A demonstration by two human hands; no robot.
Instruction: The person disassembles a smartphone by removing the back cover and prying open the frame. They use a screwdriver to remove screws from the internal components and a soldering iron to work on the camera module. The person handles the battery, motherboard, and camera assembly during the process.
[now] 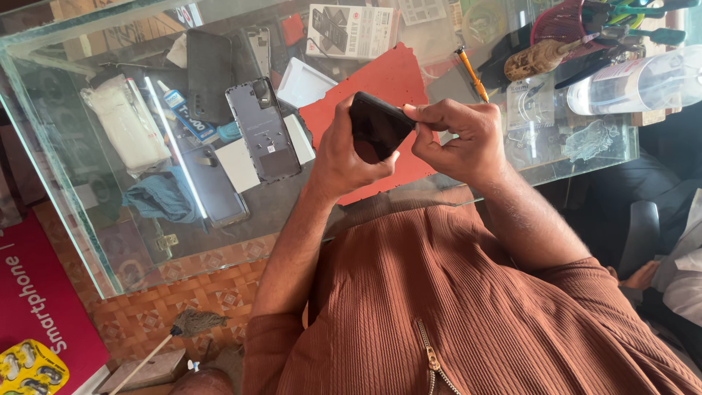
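Your 2 hands, left (344,157) and right (457,139), both grip the phone (376,126) above the glass bench (88,219); right fingertips apparently pry its edge. A slip could drop it.

Probably phone-repair shop: glass counter (88,219), phone backs (263,130).

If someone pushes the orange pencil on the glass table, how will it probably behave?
The orange pencil looks thin, straight and stiff, so it would probably slide or roll easily on the smooth glass table. It seems light. The red mat beside it might stop it.
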